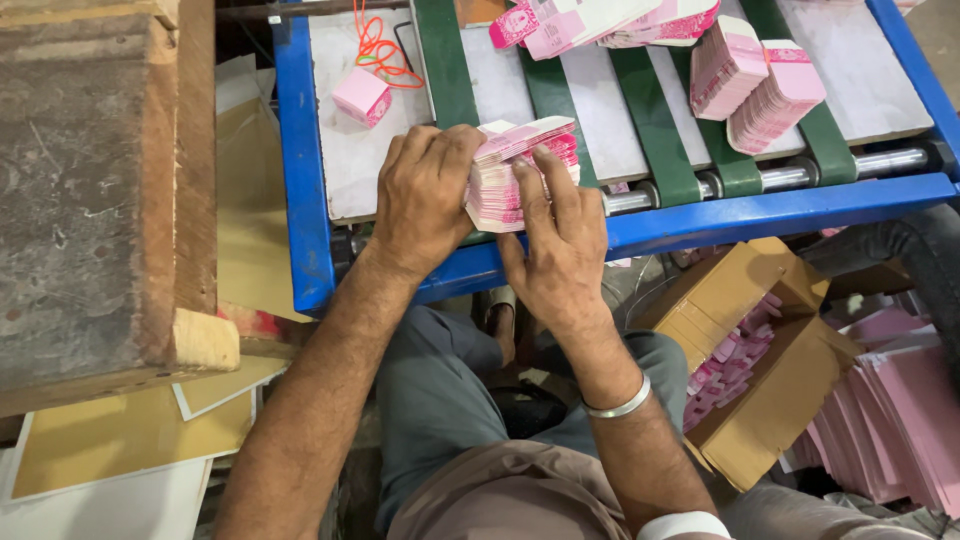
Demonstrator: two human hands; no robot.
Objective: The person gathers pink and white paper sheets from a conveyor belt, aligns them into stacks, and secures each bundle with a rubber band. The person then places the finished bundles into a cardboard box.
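A thick stack of flat pink-and-white folded cartons (520,165) rests on the near end of a blue-framed conveyor (300,170) with green belts. My left hand (425,195) clasps the stack's left side. My right hand (555,240) presses fingers over its top and front, a metal bangle on that wrist. More loose pink cartons (590,20) lie further up the belts, and two banded stacks (755,90) sit at the right.
A small pink made-up box (362,96) with orange string lies on the conveyor's left. A worn wooden block (90,190) stands at left over yellow boards. An open cardboard box (760,360) of pink cartons and loose pink sheets (900,420) lie below right.
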